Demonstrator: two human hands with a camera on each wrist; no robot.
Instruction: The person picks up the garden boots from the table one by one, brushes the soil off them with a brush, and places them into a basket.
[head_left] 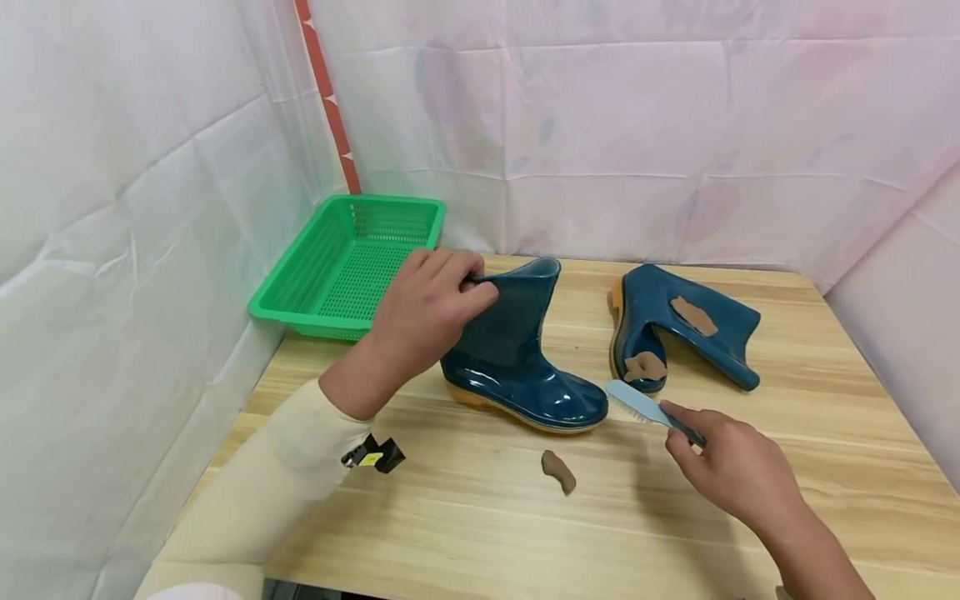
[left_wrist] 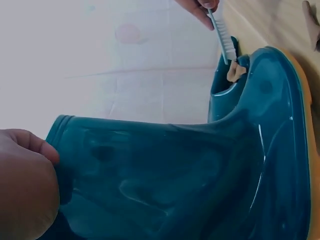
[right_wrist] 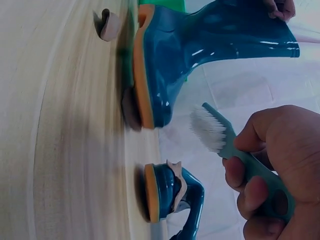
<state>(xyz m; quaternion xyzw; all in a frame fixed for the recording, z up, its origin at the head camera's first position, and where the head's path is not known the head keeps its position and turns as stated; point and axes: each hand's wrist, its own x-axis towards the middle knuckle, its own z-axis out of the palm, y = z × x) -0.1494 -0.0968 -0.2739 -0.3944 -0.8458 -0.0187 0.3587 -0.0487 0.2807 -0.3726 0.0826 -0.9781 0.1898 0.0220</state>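
Observation:
My left hand [head_left: 431, 312] grips the top rim of a dark blue rain boot [head_left: 517, 367], which stands upright on its orange sole with the toe pointing right. In the left wrist view the thumb [left_wrist: 37, 146] presses the boot's shaft edge. My right hand [head_left: 738, 467] holds a light blue scrub brush [head_left: 637, 402] by its handle. White bristles [right_wrist: 207, 129] show in the right wrist view, apart from the boot. A second blue boot [head_left: 693, 304] lies on its side behind the brush, with brown patches [head_left: 693, 317] on its shaft and toe.
A green plastic basket [head_left: 262, 310] stands at the back left. One loose brown piece [head_left: 558, 472] lies on the wooden table [head_left: 465, 517] in front of the upright boot. Another curled brown piece [right_wrist: 110, 26] shows in the right wrist view. White cloth walls [head_left: 615, 125] enclose the table.

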